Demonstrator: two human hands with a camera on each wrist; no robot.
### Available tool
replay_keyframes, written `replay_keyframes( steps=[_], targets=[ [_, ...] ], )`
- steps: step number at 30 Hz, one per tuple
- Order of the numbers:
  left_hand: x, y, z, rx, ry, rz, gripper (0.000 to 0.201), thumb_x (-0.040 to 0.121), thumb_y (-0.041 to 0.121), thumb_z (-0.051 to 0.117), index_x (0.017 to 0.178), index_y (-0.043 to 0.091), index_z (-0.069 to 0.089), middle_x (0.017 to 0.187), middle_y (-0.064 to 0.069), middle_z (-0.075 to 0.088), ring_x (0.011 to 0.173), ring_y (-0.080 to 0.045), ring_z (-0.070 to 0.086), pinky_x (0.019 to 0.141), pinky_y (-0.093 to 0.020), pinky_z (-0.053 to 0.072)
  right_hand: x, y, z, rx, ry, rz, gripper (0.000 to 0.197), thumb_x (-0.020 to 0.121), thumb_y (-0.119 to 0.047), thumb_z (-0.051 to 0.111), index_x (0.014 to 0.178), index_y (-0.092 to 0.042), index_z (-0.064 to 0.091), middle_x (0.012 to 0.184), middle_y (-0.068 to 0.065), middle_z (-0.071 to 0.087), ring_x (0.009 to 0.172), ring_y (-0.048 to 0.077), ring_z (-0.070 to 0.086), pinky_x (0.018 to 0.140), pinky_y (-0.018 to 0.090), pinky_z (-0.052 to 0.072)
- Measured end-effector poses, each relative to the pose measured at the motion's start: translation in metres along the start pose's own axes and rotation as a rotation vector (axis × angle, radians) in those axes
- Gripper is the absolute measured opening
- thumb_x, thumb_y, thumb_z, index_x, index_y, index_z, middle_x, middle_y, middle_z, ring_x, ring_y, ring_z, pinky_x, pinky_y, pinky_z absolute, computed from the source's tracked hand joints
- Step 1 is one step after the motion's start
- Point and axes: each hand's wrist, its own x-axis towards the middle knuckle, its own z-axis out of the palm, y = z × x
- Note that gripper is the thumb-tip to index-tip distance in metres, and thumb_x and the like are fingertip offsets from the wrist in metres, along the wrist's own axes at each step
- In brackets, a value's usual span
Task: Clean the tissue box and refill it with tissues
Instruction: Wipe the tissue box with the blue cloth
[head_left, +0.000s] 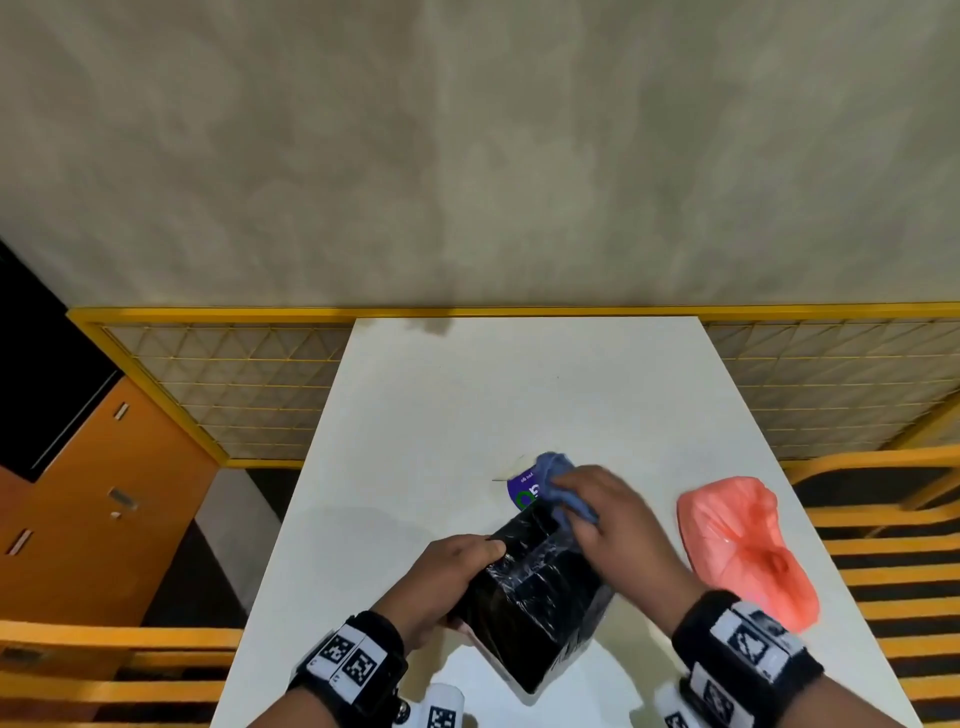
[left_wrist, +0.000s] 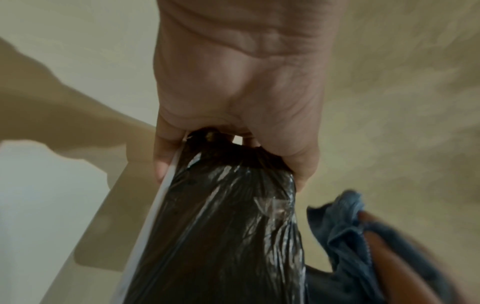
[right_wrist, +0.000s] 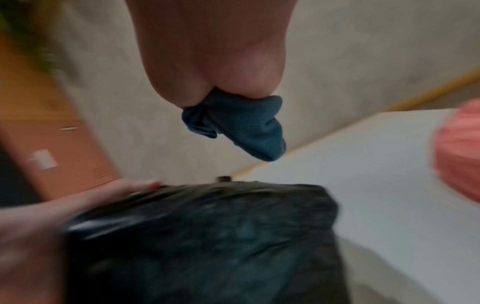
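While the left hand (head_left: 453, 574) clamps its grip round the near-left edge of the glossy black, plastic-wrapped tissue box (head_left: 540, 597), tilted above the white tabletop (head_left: 467, 415), the right hand (head_left: 605, 519) bunches a crumpled blue cloth (head_left: 558, 470) against the box's far end. Judging by its crinkled film, the box looks light but slippery; firm edges offer the safest hold. A pink plastic-wrapped tissue pack (head_left: 748, 551) lies right.

Tissue box (head_left: 540, 592) on the table (head_left: 467, 415); cloth (head_left: 563, 486) behind it, packet (head_left: 748, 551) to its right.
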Motion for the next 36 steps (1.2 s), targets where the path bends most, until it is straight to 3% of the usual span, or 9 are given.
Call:
replay_keyframes(
  steps=[4, 9, 13, 20, 24, 27, 29, 32, 36],
  targets=[
    [-0.003, 0.002, 0.001, 0.013, -0.021, 0.028, 0.024, 0.094, 0.033, 0.057, 0.094, 0.016, 0.074, 0.083, 0.000, 0.074, 0.067, -0.010, 0.067, 0.058, -0.022, 0.050, -0.024, -0.027, 0.044, -0.113, -0.282, -0.165, 0.035, 0.081, -0.019, 0.049, 0.112, -0.019, 0.065, 0.106, -0.002, 0.064, 0.098, 0.017, 0.057, 0.085, 0.031, 0.046],
    [-0.005, -0.003, 0.001, -0.004, -0.017, 0.018, 0.029, 0.097, 0.034, 0.056, 0.108, 0.015, 0.074, 0.084, 0.001, 0.074, 0.067, -0.010, 0.067, 0.056, -0.020, 0.050, -0.010, 0.001, 0.057, -0.157, -0.279, -0.072, 0.036, 0.079, -0.014, 0.044, 0.107, -0.017, 0.067, 0.094, 0.000, 0.063, 0.090, 0.021, 0.058, 0.080, 0.029, 0.045],
    [-0.008, -0.002, -0.001, -0.020, -0.055, 0.018, 0.034, 0.100, 0.038, 0.054, 0.113, 0.012, 0.072, 0.081, 0.002, 0.074, 0.063, -0.009, 0.068, 0.054, -0.020, 0.050, 0.006, 0.011, 0.056, -0.228, -0.281, 0.048, 0.039, 0.080, -0.002, 0.052, 0.115, -0.014, 0.065, 0.104, 0.005, 0.064, 0.098, 0.023, 0.055, 0.077, 0.024, 0.038],
    [-0.012, -0.001, -0.004, -0.014, -0.126, 0.070, 0.026, 0.101, 0.043, 0.055, 0.116, 0.032, 0.074, 0.099, 0.003, 0.079, 0.079, -0.008, 0.073, 0.066, -0.022, 0.054, 0.029, 0.026, 0.041, -0.044, -0.158, 0.363, 0.015, 0.086, 0.006, 0.052, 0.089, 0.004, 0.067, 0.082, 0.011, 0.062, 0.079, 0.023, 0.058, 0.061, 0.023, 0.033],
    [-0.011, -0.006, -0.006, -0.005, -0.118, 0.100, 0.027, 0.101, 0.046, 0.053, 0.119, 0.038, 0.071, 0.110, 0.003, 0.078, 0.084, -0.006, 0.072, 0.068, -0.022, 0.051, 0.034, 0.038, 0.010, 0.131, 0.182, 0.574, 0.018, 0.088, 0.003, 0.050, 0.080, -0.008, 0.061, 0.074, 0.006, 0.062, 0.068, 0.022, 0.057, 0.052, 0.011, 0.037],
    [-0.009, -0.006, -0.003, -0.009, -0.123, 0.113, 0.028, 0.103, 0.044, 0.052, 0.122, 0.036, 0.071, 0.111, 0.003, 0.079, 0.086, -0.006, 0.072, 0.069, -0.023, 0.052, 0.032, 0.031, 0.005, -0.015, -0.021, 0.518, 0.019, 0.082, 0.006, 0.051, 0.081, -0.006, 0.066, 0.074, 0.003, 0.064, 0.069, 0.019, 0.057, 0.054, 0.010, 0.036],
    [-0.009, -0.004, 0.000, -0.013, -0.124, 0.122, 0.027, 0.103, 0.042, 0.052, 0.120, 0.034, 0.071, 0.107, 0.003, 0.079, 0.085, -0.006, 0.073, 0.068, -0.023, 0.053, 0.024, 0.023, 0.021, -0.156, -0.200, 0.470, 0.016, 0.078, 0.005, 0.052, 0.080, -0.004, 0.065, 0.079, 0.009, 0.066, 0.074, 0.025, 0.059, 0.055, 0.022, 0.035],
    [-0.008, -0.004, -0.002, -0.022, -0.120, 0.130, 0.026, 0.104, 0.038, 0.052, 0.119, 0.029, 0.072, 0.098, 0.005, 0.079, 0.079, -0.006, 0.073, 0.061, -0.021, 0.053, 0.013, 0.014, 0.042, -0.238, -0.241, 0.358, 0.012, 0.074, 0.003, 0.051, 0.074, -0.008, 0.057, 0.089, 0.004, 0.062, 0.083, 0.025, 0.059, 0.065, 0.033, 0.043],
    [-0.004, -0.005, -0.010, -0.034, -0.101, 0.133, 0.028, 0.103, 0.037, 0.055, 0.118, 0.022, 0.073, 0.096, 0.000, 0.078, 0.081, -0.011, 0.073, 0.064, -0.025, 0.056, 0.010, -0.008, 0.047, -0.143, -0.260, 0.296, 0.016, 0.071, 0.016, 0.047, 0.078, 0.009, 0.059, 0.088, 0.019, 0.064, 0.086, 0.032, 0.057, 0.071, 0.018, 0.039]
  ],
)
